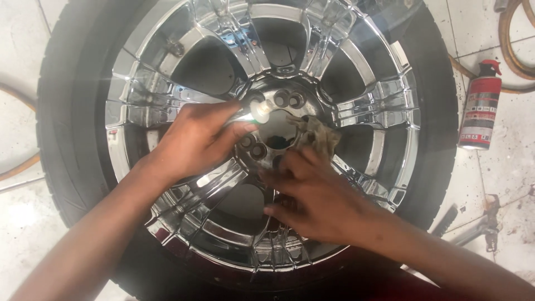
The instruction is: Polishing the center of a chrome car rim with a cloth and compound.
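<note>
on the tiled floor, a black tyre with a chrome wheel lying flat. right of it, a red spray can. left hand grip closed round a small tube, perhaps polish, over the hub. right hand fingers pressing a brownish rag there.

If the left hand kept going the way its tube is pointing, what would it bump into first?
The left hand aims its tube rightward at the wheel's hub. It would probably meet the cloth under the right hand first, though depth is hard to judge.
</note>
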